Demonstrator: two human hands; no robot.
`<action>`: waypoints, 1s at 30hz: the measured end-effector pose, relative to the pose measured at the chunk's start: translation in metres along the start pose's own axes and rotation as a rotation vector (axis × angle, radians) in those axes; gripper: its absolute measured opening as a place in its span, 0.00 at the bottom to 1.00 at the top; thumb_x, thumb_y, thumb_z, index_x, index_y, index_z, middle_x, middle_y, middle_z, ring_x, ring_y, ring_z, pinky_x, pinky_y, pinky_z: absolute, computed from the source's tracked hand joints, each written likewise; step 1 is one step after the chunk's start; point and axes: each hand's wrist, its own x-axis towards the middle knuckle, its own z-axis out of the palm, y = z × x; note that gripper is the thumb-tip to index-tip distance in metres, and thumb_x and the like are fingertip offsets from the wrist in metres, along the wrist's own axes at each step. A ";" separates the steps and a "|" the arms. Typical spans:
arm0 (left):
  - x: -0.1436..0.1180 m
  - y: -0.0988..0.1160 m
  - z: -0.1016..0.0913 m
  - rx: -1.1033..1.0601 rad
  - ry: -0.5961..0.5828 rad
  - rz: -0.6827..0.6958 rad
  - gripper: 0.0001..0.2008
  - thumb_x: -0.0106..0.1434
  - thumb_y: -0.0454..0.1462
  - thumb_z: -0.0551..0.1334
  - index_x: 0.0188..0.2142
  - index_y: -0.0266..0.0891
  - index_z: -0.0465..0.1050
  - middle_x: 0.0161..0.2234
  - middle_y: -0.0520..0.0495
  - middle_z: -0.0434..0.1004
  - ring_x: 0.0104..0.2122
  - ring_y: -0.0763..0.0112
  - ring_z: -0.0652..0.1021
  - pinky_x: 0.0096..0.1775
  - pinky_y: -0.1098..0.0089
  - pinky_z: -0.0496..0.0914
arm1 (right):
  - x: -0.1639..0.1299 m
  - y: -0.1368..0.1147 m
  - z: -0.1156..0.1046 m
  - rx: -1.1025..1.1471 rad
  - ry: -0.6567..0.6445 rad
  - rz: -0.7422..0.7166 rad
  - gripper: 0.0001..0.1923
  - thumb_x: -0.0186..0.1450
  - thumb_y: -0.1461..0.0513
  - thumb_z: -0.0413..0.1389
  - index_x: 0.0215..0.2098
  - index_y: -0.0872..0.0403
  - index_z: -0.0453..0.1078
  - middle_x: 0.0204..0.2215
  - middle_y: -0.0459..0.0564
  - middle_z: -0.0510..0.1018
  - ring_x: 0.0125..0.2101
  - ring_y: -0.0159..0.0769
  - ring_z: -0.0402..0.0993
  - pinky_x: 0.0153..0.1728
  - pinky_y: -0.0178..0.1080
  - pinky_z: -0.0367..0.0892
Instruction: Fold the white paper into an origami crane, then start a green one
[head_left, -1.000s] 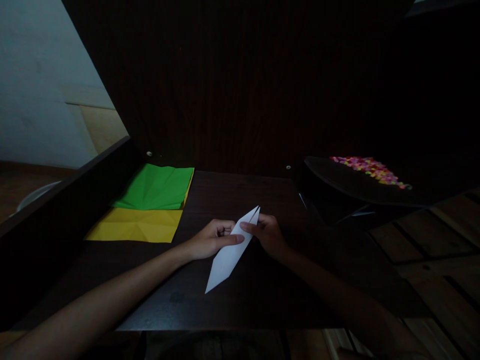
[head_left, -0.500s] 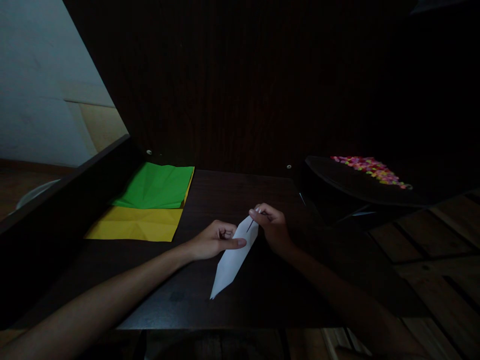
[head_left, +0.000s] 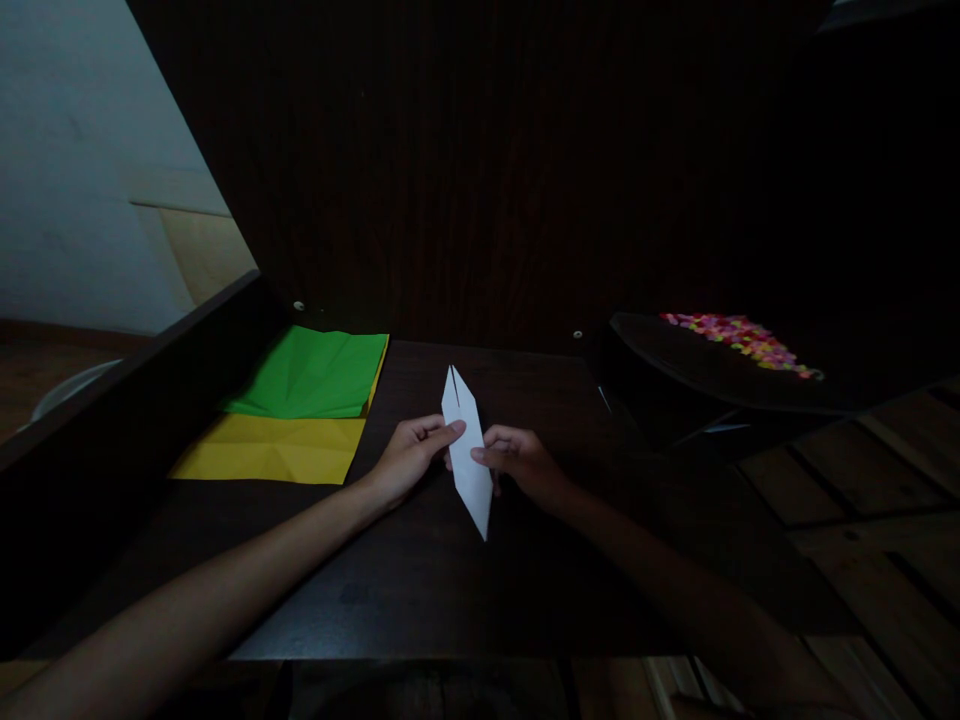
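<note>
A folded white paper (head_left: 468, 460), long and narrow with pointed ends, is held above the dark table (head_left: 360, 590). Its far end is split by a slit into two points, and the near end comes to one tip. My left hand (head_left: 416, 450) pinches its left edge, thumb on top and fingers curled behind. On the right edge, a little lower, my right hand (head_left: 519, 462) grips it the same way, thumb on the face. The fingers behind the paper are partly hidden.
A green sheet (head_left: 315, 372) overlaps a yellow sheet (head_left: 274, 450) on the table's left, both creased. At right, a dark curved surface (head_left: 652, 355) carries many small colourful pieces (head_left: 742, 340). A low board (head_left: 150, 380) edges the left side; a dark panel (head_left: 465, 180) rises behind.
The white paper has turned so its slit end points away and slightly left. My right hand has moved from that end down to the right edge; my left hand has shifted slightly up and left.
</note>
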 end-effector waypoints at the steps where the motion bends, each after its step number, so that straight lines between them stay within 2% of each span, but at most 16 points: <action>1: 0.000 0.000 0.000 0.005 -0.011 0.003 0.15 0.56 0.45 0.68 0.29 0.33 0.76 0.23 0.50 0.74 0.23 0.74 0.72 0.29 0.73 0.65 | 0.001 0.000 -0.001 0.008 0.021 -0.010 0.15 0.53 0.53 0.64 0.25 0.55 0.67 0.19 0.43 0.75 0.15 0.28 0.67 0.14 0.30 0.62; 8: -0.003 0.003 0.002 0.081 -0.128 -0.024 0.15 0.53 0.44 0.71 0.29 0.33 0.75 0.23 0.50 0.75 0.23 0.76 0.72 0.29 0.74 0.66 | 0.003 -0.001 -0.002 -0.003 0.109 -0.050 0.16 0.53 0.51 0.64 0.25 0.54 0.66 0.17 0.41 0.73 0.15 0.28 0.65 0.14 0.30 0.60; 12: -0.003 0.004 0.002 0.114 -0.078 0.031 0.16 0.52 0.44 0.72 0.25 0.33 0.73 0.19 0.52 0.73 0.21 0.77 0.71 0.27 0.75 0.63 | 0.002 -0.001 -0.002 -0.002 0.060 -0.003 0.17 0.54 0.50 0.63 0.27 0.53 0.66 0.19 0.42 0.75 0.17 0.30 0.68 0.16 0.32 0.62; 18: 0.000 0.001 -0.001 0.079 0.010 0.067 0.17 0.51 0.44 0.72 0.24 0.34 0.71 0.19 0.53 0.72 0.20 0.77 0.70 0.26 0.76 0.62 | -0.001 -0.001 -0.003 0.008 -0.062 0.077 0.19 0.50 0.53 0.68 0.30 0.57 0.70 0.25 0.47 0.79 0.22 0.33 0.75 0.24 0.35 0.69; 21: 0.000 0.002 -0.001 0.067 0.007 0.071 0.16 0.52 0.44 0.72 0.25 0.34 0.72 0.19 0.53 0.72 0.21 0.77 0.70 0.26 0.76 0.62 | -0.001 -0.001 -0.003 0.014 -0.079 0.066 0.19 0.50 0.53 0.68 0.31 0.57 0.70 0.23 0.47 0.79 0.20 0.34 0.75 0.23 0.36 0.70; 25: -0.001 0.004 -0.001 0.100 -0.067 0.032 0.14 0.54 0.44 0.70 0.29 0.33 0.76 0.23 0.51 0.74 0.22 0.77 0.70 0.27 0.75 0.63 | -0.001 0.002 -0.003 0.056 -0.081 0.050 0.18 0.52 0.52 0.67 0.31 0.57 0.71 0.23 0.47 0.79 0.18 0.33 0.74 0.20 0.35 0.69; 30: -0.001 0.003 -0.003 0.169 -0.023 0.019 0.16 0.53 0.45 0.70 0.24 0.34 0.74 0.21 0.50 0.74 0.22 0.75 0.70 0.26 0.74 0.64 | 0.001 0.006 -0.001 0.007 -0.055 0.060 0.21 0.57 0.46 0.62 0.31 0.56 0.70 0.21 0.47 0.78 0.17 0.33 0.73 0.18 0.34 0.68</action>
